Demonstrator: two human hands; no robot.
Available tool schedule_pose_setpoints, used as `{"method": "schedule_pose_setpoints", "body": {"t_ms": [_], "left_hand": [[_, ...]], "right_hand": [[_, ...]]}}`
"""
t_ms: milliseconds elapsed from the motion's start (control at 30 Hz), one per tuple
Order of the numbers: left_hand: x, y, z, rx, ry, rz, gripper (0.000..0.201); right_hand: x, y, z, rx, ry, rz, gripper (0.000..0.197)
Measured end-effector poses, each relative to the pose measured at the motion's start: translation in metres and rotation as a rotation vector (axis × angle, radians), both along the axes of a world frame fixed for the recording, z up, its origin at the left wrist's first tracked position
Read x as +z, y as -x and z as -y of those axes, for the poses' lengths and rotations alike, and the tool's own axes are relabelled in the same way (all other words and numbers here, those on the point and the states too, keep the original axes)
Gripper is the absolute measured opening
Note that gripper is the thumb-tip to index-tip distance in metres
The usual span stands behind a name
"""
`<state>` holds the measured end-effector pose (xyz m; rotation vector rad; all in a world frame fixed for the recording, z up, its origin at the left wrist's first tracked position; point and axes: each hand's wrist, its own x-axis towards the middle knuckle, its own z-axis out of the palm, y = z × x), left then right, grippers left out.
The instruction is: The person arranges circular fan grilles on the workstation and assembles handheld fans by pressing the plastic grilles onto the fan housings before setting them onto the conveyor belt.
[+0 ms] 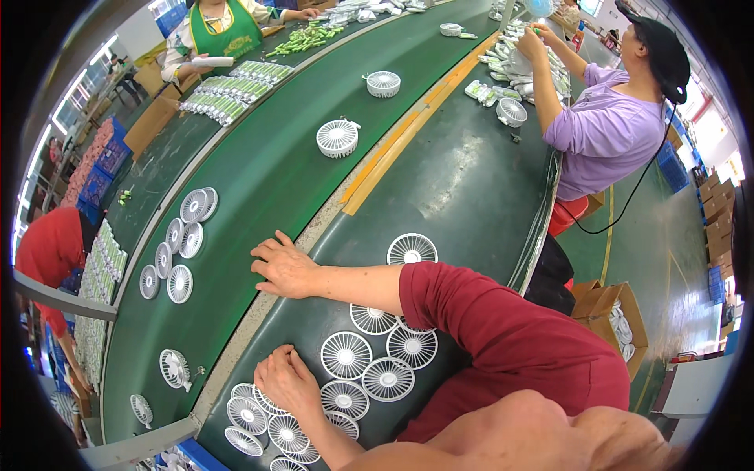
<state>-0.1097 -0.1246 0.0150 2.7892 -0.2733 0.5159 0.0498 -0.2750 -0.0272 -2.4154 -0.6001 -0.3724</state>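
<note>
My right hand reaches out over the pale border strip beside the green conveyor belt, fingers spread, holding nothing. Lower down, my left hand rests at a pile of white round fan grilles; its fingers are bent but apart, and their tips are partly hidden. Several more grilles lie flat on the dark green worktop beneath my right forearm, which covers some of them. One grille shows beyond that forearm.
On the belt lie a group of white grilles and several fan heads. A co-worker in purple works at the far right beside white parts. Another in a green apron stands across the belt. A metal bar crosses at lower left.
</note>
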Motion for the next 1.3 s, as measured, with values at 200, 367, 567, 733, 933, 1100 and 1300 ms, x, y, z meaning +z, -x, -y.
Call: {"method": "schedule_pose_setpoints", "body": {"t_ms": [200, 367, 567, 733, 933, 1100, 1300], "left_hand": [[0.008, 0.002, 0.005, 0.043, 0.049, -0.039, 0.024], [0.005, 0.002, 0.001, 0.027, 0.063, -0.041, 0.028], [0.004, 0.002, 0.006, 0.011, 0.059, -0.047, 0.027], [0.003, 0.005, -0.003, 0.024, 0.042, -0.025, 0.023], [0.003, -0.003, 0.000, -0.005, 0.088, -0.037, 0.014], [0.002, 0.001, -0.013, -0.004, 0.106, 0.027, 0.005], [0.004, 0.001, -0.008, 0.000, 0.082, 0.045, 0.004]], "right_hand": [[-0.003, 0.000, -0.001, -0.005, -0.009, 0.032, 0.037], [0.000, 0.001, -0.001, -0.003, 0.023, 0.016, 0.035], [-0.002, 0.001, 0.004, -0.011, 0.028, 0.026, 0.035], [-0.005, -0.001, -0.008, 0.017, 0.028, 0.070, 0.037], [-0.011, -0.007, 0.003, -0.041, 0.077, 0.187, 0.035], [0.002, -0.039, 0.002, 0.132, 0.178, -0.006, 0.049], [0.039, -0.145, 0.005, -0.061, 0.082, 0.131, 0.077]]}}
